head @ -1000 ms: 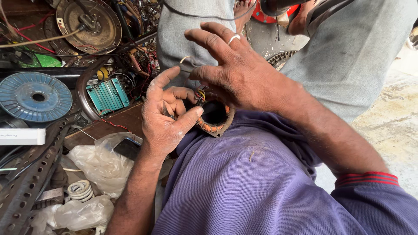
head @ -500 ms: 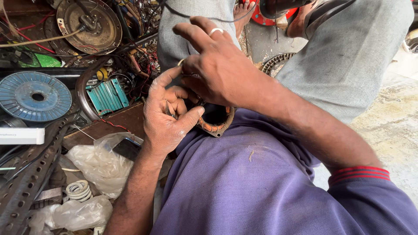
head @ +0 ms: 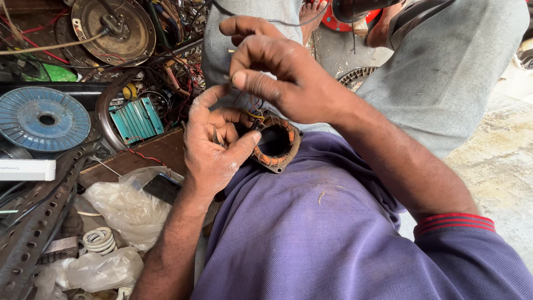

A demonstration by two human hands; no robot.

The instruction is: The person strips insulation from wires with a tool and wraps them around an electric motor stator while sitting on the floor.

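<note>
A round motor stator (head: 277,145) with copper-coloured windings rests on my purple-clad knee (head: 322,222). My left hand (head: 216,145) grips it from the left, thumb pressed on its rim. Thin coloured wires (head: 252,111) rise from the winding. My right hand (head: 283,72) hovers just above the stator, fingers pinched together around those wires. A ring shows on one of its fingers.
Left of me lie a blue ribbed disc (head: 41,118), a round metal motor cover (head: 114,30), a teal finned part (head: 136,119), a perforated metal strip (head: 33,233), clear plastic bags (head: 125,203) and a coiled white spring (head: 100,240). Another person in grey trousers (head: 444,72) sits opposite.
My right hand has lifted off the stator and moved up, its spread fingers now pinched on the wires. The stator's hole and windings are uncovered. My left hand keeps its hold.
</note>
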